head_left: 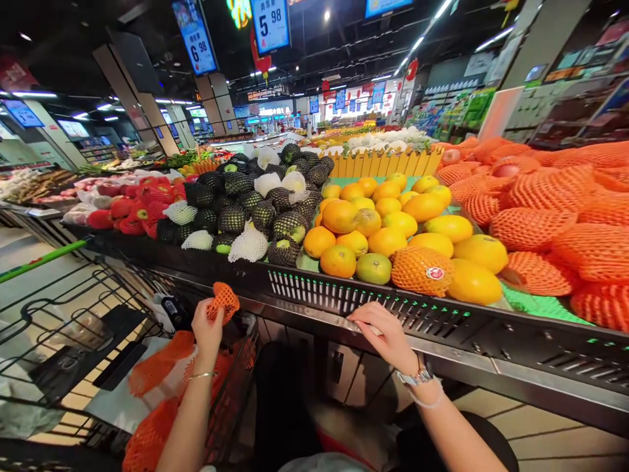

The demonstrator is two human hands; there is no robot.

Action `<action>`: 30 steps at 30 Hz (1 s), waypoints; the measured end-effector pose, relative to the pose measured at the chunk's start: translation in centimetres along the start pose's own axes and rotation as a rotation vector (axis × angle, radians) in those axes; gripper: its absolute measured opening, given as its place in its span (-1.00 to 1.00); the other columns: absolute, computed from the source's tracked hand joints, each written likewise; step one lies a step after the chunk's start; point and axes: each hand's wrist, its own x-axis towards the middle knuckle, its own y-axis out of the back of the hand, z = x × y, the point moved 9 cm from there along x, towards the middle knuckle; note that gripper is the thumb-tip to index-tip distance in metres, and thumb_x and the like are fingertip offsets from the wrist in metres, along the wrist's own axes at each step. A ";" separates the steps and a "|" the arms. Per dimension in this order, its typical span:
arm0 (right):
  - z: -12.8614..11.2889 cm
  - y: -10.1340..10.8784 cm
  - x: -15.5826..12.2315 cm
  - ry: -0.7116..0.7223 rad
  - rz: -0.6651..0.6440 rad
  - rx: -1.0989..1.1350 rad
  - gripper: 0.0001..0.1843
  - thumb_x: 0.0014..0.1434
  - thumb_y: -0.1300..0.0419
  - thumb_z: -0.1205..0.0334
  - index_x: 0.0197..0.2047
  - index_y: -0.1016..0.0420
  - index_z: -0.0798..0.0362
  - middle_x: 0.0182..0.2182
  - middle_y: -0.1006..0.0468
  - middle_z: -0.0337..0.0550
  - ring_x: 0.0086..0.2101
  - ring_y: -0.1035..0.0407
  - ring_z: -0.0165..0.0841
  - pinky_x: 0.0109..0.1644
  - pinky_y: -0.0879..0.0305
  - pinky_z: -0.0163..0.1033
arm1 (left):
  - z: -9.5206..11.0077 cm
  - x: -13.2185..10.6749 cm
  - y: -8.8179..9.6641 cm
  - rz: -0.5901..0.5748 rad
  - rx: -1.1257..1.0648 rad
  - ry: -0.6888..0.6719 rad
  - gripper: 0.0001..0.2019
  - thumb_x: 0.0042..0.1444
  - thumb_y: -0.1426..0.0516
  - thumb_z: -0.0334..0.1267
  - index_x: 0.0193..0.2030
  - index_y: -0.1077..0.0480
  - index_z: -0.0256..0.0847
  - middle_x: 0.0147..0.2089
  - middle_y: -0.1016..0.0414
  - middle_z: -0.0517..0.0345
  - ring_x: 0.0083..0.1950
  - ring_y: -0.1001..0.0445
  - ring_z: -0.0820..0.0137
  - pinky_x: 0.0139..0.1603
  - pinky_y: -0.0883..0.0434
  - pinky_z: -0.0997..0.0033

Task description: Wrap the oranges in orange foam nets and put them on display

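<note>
My left hand [207, 331] pinches a crumpled orange foam net sleeve [226, 303] above the cart's edge. It looks empty of fruit. My right hand [388, 337] is beside the metal rail [314, 313] at the front of the display, its fingers bent together; a small pale bit may be between them, too small to make out. Just beyond that hand lie loose yellow mangoes [449, 228] and oranges [338, 261]. One fruit in an orange foam net [423, 271], with a red and white sticker, sits at the front.
Left of the mangoes are fruits in black nets [236, 219] and red-netted fruits [147, 203]. Large fruits in orange nets [535, 229] are piled at right. A wire shopping cart [29, 321] at lower left holds orange nets [162, 367]. A black slatted edge [324, 292] fronts the display.
</note>
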 end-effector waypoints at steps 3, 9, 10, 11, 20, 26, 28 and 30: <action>-1.1 0.7 0.7 -0.059 0.067 0.060 -0.75 0.27 -0.14 0.44 -0.02 -0.47 0.00 -0.19 -0.56 -0.14 -0.16 -0.44 -0.35 -0.07 -0.41 -0.23 | 8.6 -0.9 0.3 0.080 -0.265 -0.126 -0.84 0.07 -0.10 -0.22 -0.23 -0.32 -0.23 -0.21 -0.47 0.04 -0.17 -0.48 0.29 -0.13 -0.44 0.24; -1.5 2.2 0.2 -0.344 0.202 0.336 -0.65 0.38 -0.01 0.30 0.19 -0.36 -0.03 0.03 -0.48 0.01 -0.07 -0.48 -0.32 0.03 -0.46 -0.18 | 24.6 -4.9 -7.0 -0.294 -0.799 -0.413 -0.84 0.24 -0.15 -0.15 -0.25 -0.36 -0.19 -0.34 -0.51 0.11 -0.26 -0.51 0.36 -0.19 -0.46 0.31; -1.6 2.6 0.0 -0.355 0.224 0.328 -0.69 0.39 0.00 0.30 0.13 -0.41 -0.03 -0.03 -0.52 -0.02 -0.09 -0.48 -0.33 0.02 -0.46 -0.19 | 26.0 -5.2 -7.7 -0.294 -0.834 -0.445 -0.89 0.24 -0.16 -0.20 -0.24 -0.37 -0.18 -0.32 -0.53 0.10 -0.23 -0.50 0.36 -0.16 -0.45 0.30; -1.6 3.1 -0.3 -0.358 0.249 0.304 -0.72 0.38 -0.01 0.30 0.07 -0.45 -0.03 -0.08 -0.54 -0.05 -0.09 -0.48 -0.33 0.03 -0.45 -0.20 | 27.1 -5.4 -8.1 -0.276 -0.844 -0.465 -0.91 0.24 -0.16 -0.23 -0.23 -0.38 -0.18 -0.30 -0.54 0.09 -0.21 -0.49 0.36 -0.13 -0.44 0.29; -0.1 4.0 -3.2 -0.452 0.415 0.445 -0.28 0.15 -0.34 0.12 0.30 -0.12 -0.09 0.09 -0.41 0.09 -0.03 -0.47 -0.27 0.01 -0.48 -0.18 | 30.0 -8.6 -9.7 -0.330 -0.760 -0.659 -0.95 0.23 -0.16 -0.33 -0.19 -0.35 -0.16 -0.20 -0.51 0.12 -0.15 -0.43 0.39 -0.12 -0.40 0.31; 0.9 3.7 -4.7 -0.597 0.497 0.376 -0.67 0.19 -0.29 0.15 0.01 -0.44 0.02 -0.24 -0.47 -0.11 -0.39 -0.44 -0.44 -0.30 -0.46 -0.34 | 26.8 -8.9 -6.8 0.189 -0.504 -0.511 -0.87 0.13 -0.15 -0.50 -0.34 -0.36 -0.18 -0.34 -0.20 0.16 -0.26 -0.25 0.40 -0.24 -0.29 0.36; 0.0 4.1 -4.6 -0.595 0.429 0.291 -0.79 0.21 -0.28 0.11 -0.17 -0.51 0.06 -0.34 -0.46 -0.12 -0.39 -0.43 -0.41 -0.31 -0.43 -0.32 | 25.2 -8.7 -6.5 0.234 -0.490 -0.429 -0.88 0.11 -0.16 -0.48 -0.34 -0.34 -0.19 -0.32 -0.16 0.16 -0.27 -0.24 0.41 -0.27 -0.26 0.38; -1.8 3.4 -4.0 -0.532 0.210 0.277 -0.73 0.20 -0.28 0.01 -0.28 -0.53 0.06 -0.38 -0.50 -0.11 -0.35 -0.44 -0.35 -0.26 -0.41 -0.28 | 23.4 -8.3 -6.4 0.241 -0.513 -0.359 -0.88 0.08 -0.16 -0.48 -0.33 -0.31 -0.20 -0.29 -0.19 0.15 -0.25 -0.26 0.41 -0.26 -0.26 0.38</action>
